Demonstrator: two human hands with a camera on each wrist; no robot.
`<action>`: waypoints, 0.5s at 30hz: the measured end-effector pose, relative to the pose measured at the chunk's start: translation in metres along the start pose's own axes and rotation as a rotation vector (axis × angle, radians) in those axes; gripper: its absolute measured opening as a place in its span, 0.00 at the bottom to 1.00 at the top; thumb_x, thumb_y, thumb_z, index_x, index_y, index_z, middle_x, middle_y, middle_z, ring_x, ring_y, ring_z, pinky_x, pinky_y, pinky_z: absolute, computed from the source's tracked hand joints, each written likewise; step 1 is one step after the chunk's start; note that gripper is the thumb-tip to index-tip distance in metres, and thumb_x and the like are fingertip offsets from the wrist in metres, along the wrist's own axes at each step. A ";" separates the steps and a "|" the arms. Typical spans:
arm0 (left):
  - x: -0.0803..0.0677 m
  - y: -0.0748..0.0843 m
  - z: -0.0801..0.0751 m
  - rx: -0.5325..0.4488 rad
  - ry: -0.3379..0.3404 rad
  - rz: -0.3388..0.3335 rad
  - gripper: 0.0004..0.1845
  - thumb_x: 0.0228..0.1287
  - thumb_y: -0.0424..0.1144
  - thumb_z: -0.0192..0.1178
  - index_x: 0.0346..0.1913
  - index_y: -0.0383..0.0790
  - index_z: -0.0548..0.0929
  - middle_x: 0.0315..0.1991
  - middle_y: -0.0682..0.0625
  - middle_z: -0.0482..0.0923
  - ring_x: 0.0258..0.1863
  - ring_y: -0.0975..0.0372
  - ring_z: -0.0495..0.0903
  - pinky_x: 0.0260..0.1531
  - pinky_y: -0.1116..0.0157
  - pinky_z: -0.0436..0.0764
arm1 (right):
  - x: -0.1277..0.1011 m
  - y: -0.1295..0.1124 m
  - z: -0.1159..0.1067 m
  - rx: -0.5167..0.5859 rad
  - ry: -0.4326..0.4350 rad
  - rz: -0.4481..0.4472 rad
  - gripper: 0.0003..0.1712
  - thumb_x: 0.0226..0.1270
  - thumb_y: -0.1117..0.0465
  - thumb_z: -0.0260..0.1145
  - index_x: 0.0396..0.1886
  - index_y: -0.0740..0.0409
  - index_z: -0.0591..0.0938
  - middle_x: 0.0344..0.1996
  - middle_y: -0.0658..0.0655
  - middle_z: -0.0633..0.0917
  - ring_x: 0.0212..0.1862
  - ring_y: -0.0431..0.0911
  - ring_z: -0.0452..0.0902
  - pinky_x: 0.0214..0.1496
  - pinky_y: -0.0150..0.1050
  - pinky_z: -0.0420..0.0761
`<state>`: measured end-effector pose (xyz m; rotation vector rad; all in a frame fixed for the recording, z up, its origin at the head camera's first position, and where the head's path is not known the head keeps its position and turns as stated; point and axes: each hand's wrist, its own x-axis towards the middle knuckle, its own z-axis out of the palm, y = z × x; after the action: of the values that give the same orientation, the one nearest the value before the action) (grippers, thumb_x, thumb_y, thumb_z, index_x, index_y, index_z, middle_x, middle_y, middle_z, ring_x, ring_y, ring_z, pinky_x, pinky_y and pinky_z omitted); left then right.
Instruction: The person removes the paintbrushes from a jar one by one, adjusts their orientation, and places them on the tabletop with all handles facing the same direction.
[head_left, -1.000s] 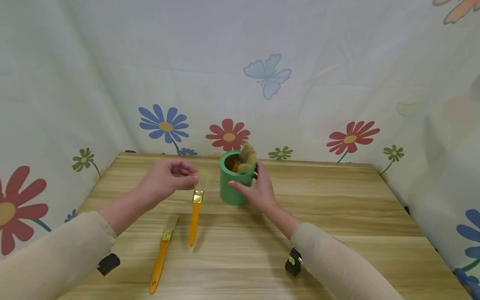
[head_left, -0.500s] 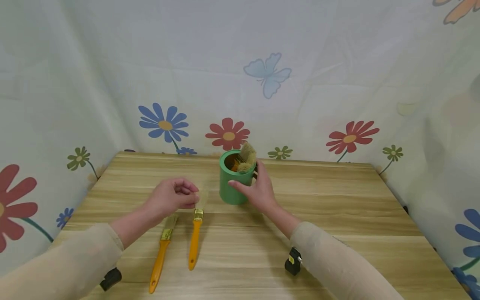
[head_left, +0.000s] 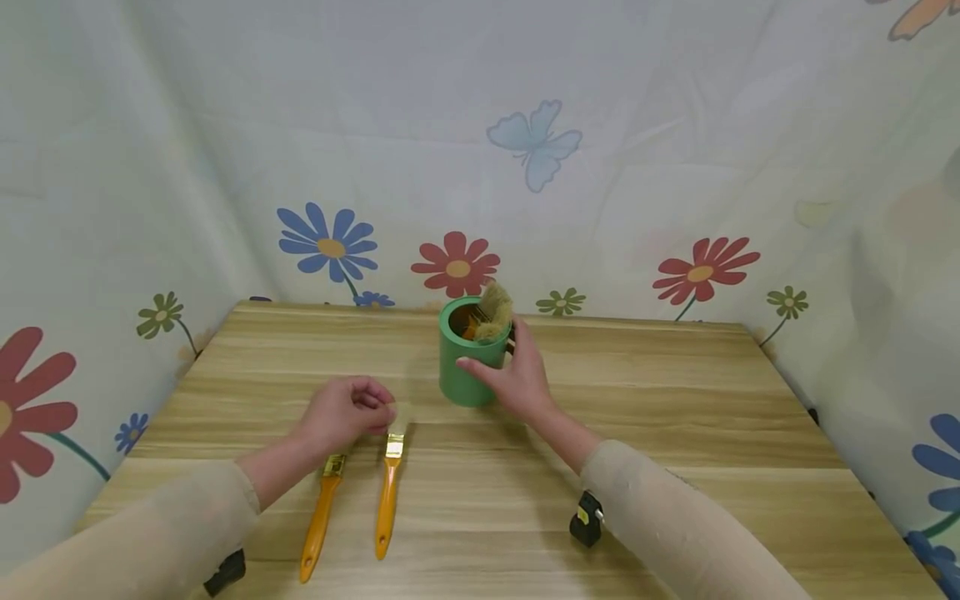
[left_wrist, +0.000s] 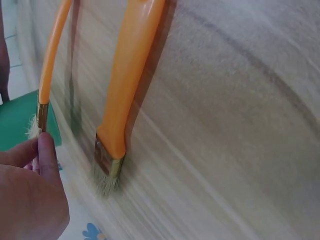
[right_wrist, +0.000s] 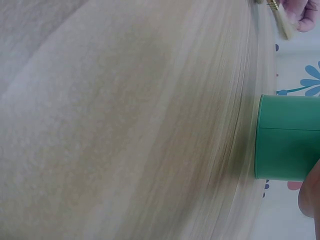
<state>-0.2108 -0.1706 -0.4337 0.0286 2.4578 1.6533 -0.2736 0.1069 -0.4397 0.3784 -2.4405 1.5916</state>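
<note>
My left hand [head_left: 343,421] pinches the pale bristles of a paintbrush [head_left: 387,507] between thumb and fingertips. Its orange handle points back toward me, and in the left wrist view the held paintbrush [left_wrist: 49,70] is raised off the wood. A second orange-handled paintbrush [head_left: 318,532] lies on the table just to the left, its bristles hidden behind my left forearm and hand. My right hand [head_left: 522,377] grips a green can [head_left: 467,375] from the right side, thumb across its front. Brushes with tan bristles [head_left: 497,310] stick up out of the can, leaning on its right rim.
The wooden table [head_left: 675,400] runs back to a white cloth [head_left: 420,125] printed with flowers and a butterfly. Black wrist cameras [head_left: 587,521] hang under both sleeves, close over the table.
My left hand has come nearer to me and lower with the pinched paintbrush, beside the lying one, now covering that one's bristles. The right hand and the can have stayed in place.
</note>
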 end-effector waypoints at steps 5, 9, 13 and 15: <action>-0.001 -0.006 0.005 0.038 0.006 -0.001 0.07 0.67 0.27 0.73 0.45 0.31 0.86 0.37 0.43 0.84 0.35 0.55 0.87 0.41 0.59 0.92 | 0.000 0.000 0.000 -0.004 -0.001 0.005 0.54 0.63 0.48 0.84 0.81 0.52 0.63 0.72 0.55 0.74 0.75 0.53 0.71 0.77 0.54 0.74; -0.002 -0.008 0.008 0.094 0.022 -0.003 0.07 0.66 0.27 0.73 0.43 0.33 0.86 0.36 0.45 0.84 0.34 0.57 0.85 0.38 0.62 0.92 | 0.001 0.000 0.000 -0.003 -0.001 0.002 0.54 0.63 0.48 0.84 0.81 0.53 0.63 0.72 0.55 0.74 0.75 0.53 0.71 0.77 0.54 0.74; -0.005 -0.010 0.010 0.143 0.047 -0.011 0.07 0.64 0.28 0.74 0.42 0.34 0.87 0.36 0.46 0.84 0.33 0.59 0.83 0.35 0.64 0.91 | 0.000 0.000 0.000 0.002 -0.003 0.002 0.55 0.62 0.47 0.84 0.81 0.52 0.63 0.72 0.54 0.73 0.75 0.53 0.71 0.77 0.53 0.74; -0.005 -0.011 0.011 0.171 0.060 0.001 0.07 0.64 0.28 0.75 0.41 0.35 0.87 0.35 0.46 0.84 0.33 0.60 0.83 0.34 0.66 0.90 | 0.000 0.000 -0.001 0.004 -0.003 0.003 0.55 0.62 0.47 0.84 0.81 0.53 0.63 0.72 0.54 0.73 0.75 0.53 0.71 0.77 0.53 0.74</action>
<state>-0.2028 -0.1652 -0.4473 0.0037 2.6374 1.4603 -0.2736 0.1074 -0.4392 0.3789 -2.4416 1.5983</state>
